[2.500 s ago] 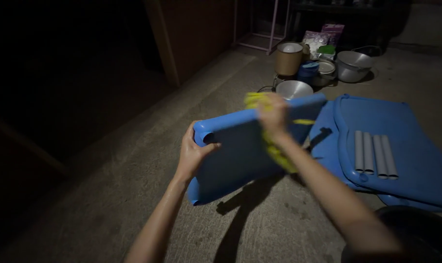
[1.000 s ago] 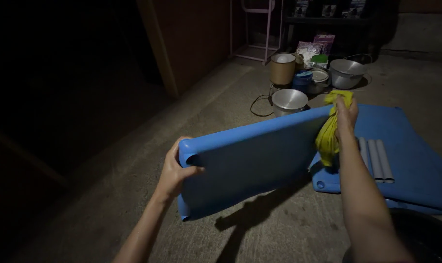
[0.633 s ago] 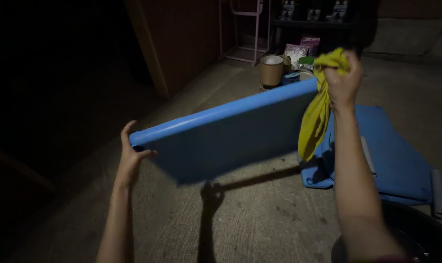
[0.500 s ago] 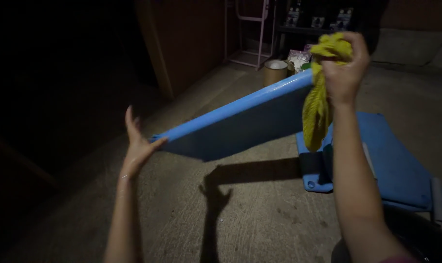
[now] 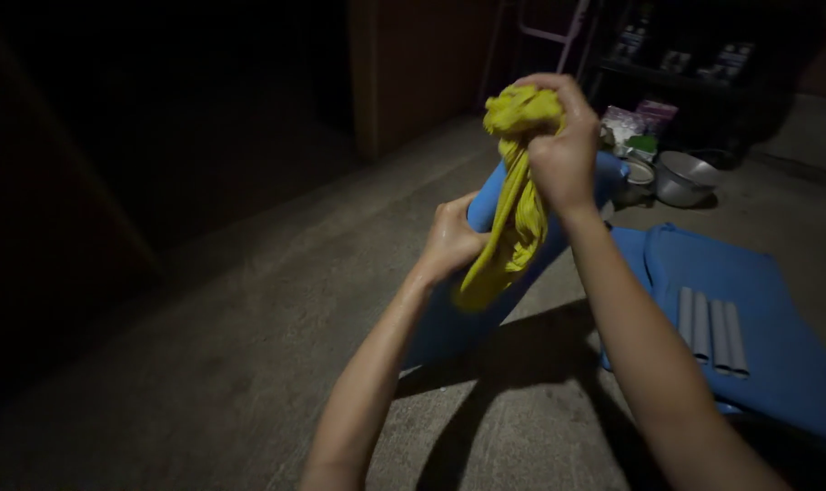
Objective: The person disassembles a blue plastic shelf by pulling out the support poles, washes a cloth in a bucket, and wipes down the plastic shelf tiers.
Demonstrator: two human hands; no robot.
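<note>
My right hand (image 5: pixel 559 150) is raised and clenched around a bunched yellow cloth (image 5: pixel 513 205), whose tail hangs down in front of a blue plastic panel (image 5: pixel 449 318). My left hand (image 5: pixel 451 244) grips the near edge of that panel, which stands tilted on the concrete floor between my arms. The cloth drapes against the panel's face. Most of the panel is hidden behind my hands and the cloth.
A second blue plastic piece (image 5: pixel 750 282) lies flat on the floor at right with several grey tubes (image 5: pixel 711 318) on it. Metal pots (image 5: pixel 681 177) and packets (image 5: pixel 640 123) sit at the back by a dark shelf. A wooden door (image 5: pixel 413 73) stands behind.
The panel, held wide and lifted half a second ago, has swung round so it stands end-on between my arms. My left hand has come in close; my right hand still holds the cloth high.
</note>
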